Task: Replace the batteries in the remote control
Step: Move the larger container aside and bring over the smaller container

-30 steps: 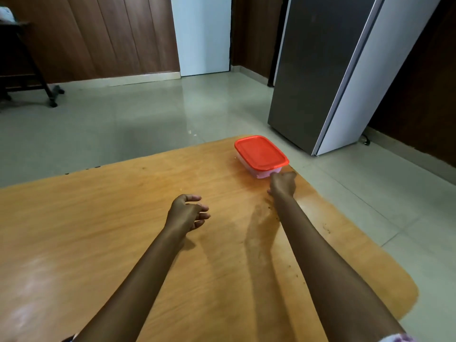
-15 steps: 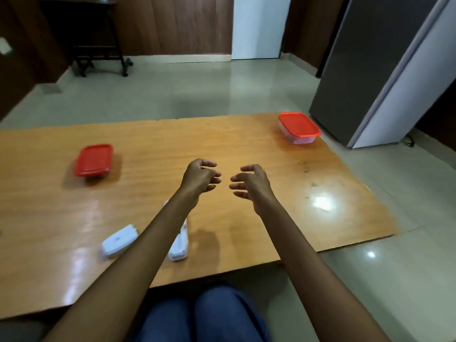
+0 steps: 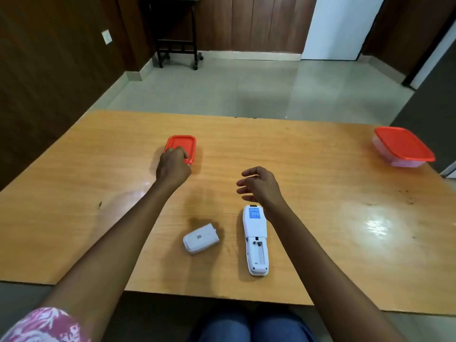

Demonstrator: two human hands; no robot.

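Table (image 3: 320, 154): wooden top, glossy, with glare patches at your right.

Remote (image 3: 255, 239): white, lying face down near the table's front edge, just in front of you. Its battery bay is uncovered; whether any cells sit inside cannot be told. A blue label marks the far end.

Cover (image 3: 201, 238): white battery cover, lying flat on the table just left of the remote, apart from it.

Left box (image 3: 185, 144): small, red-lidded, toward the middle-left of the table. Your left hand (image 3: 172, 166) rests on its near edge, fingers curled over the lid; whether they actually grip it cannot be told.

Right box (image 3: 403, 148): clear tub with a red lid on, at the far right corner, well apart from everything else.

Right hand (image 3: 260, 185): held above the table just beyond the remote's far end, fingers spread and loosely bent, holding nothing.

The two hands are apart, with bare wood between them.

Sleeve (image 3: 47, 325): pink floral, on your left arm at the lower corner.
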